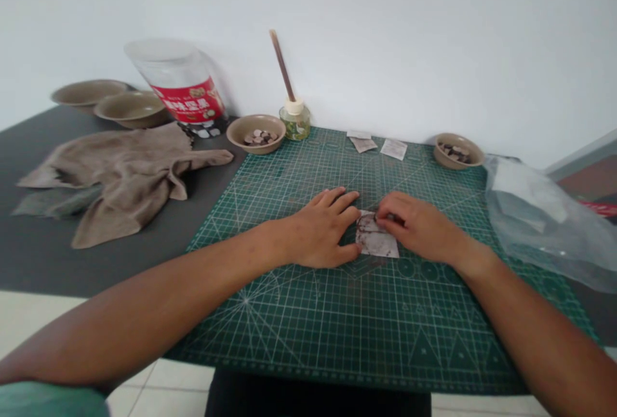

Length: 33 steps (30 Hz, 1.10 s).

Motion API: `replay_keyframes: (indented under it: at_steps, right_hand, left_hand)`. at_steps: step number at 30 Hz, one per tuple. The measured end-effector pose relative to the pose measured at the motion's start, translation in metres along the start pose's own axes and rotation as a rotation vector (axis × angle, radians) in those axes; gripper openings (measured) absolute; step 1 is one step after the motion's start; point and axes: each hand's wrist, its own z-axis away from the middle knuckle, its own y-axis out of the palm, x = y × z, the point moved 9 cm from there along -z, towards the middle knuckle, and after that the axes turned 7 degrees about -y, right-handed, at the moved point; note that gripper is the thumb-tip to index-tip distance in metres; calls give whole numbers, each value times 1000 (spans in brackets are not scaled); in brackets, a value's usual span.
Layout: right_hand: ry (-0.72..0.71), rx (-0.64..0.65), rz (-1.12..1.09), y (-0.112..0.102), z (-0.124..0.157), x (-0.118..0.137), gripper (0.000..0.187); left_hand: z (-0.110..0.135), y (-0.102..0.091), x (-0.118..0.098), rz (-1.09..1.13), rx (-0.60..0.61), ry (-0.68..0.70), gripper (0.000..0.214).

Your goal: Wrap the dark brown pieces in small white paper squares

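Observation:
A small white paper piece [380,245] with brown marks lies on the green cutting mat [308,327]. My left hand [322,230] rests flat with its fingers spread, thumb and fingertips at the paper's left edge. Over the paper's upper right part, my right hand [420,225] is closed in a pinch. Something small and dark shows near its fingertips, but I cannot make out what it is. Part of the paper is hidden beneath the right fingers.
Two bowls, one at back left [256,134] and one at back right [459,151], hold small brown-and-tan pieces. Paper pieces [394,149] lie near the wall by a reed diffuser [295,120]. A brown cloth [130,173], plastic tub [187,96] and clear bag [544,218] flank the mat.

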Motion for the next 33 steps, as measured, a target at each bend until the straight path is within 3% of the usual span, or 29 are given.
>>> replay_keyframes:
  at_steps: [2, 6, 11, 16, 18, 21, 23, 27, 31, 33]
  right_hand:
    - [35, 11, 1, -2, 0, -6, 9]
    - [-99, 144, -97, 12, 2, 16, 11]
    - [11, 46, 123, 0, 1, 5, 10]
    - [-93, 180, -63, 13, 8, 14, 10]
    - [-102, 148, -34, 15, 7, 18, 10]
    - [2, 46, 102, 4, 3, 7, 9]
    - [22, 53, 113, 1, 3, 2, 8]
    - [-75, 132, 40, 13, 4, 15, 11]
    - [25, 16, 169, 2, 0, 7, 10]
    - [42, 16, 152, -2, 1, 2, 9]
  left_hand:
    - [0, 0, 0, -2, 2, -3, 62]
    - [0, 1, -1, 10, 26, 1, 62]
    - [0, 1, 1, 6, 2, -4, 64]
    - [-1, 4, 0, 16, 41, -3, 65]
    - [0, 3, -1, 14, 33, 1, 64]
    - [0, 2, 1, 7, 6, -1, 64]
    - [0, 3, 1, 9, 9, -4, 63]
    - [-1, 4, 0, 13, 30, 5, 64]
    - [-1, 3, 1, -3, 19, -4, 64]
    - [-2, 2, 2, -3, 17, -7, 63]
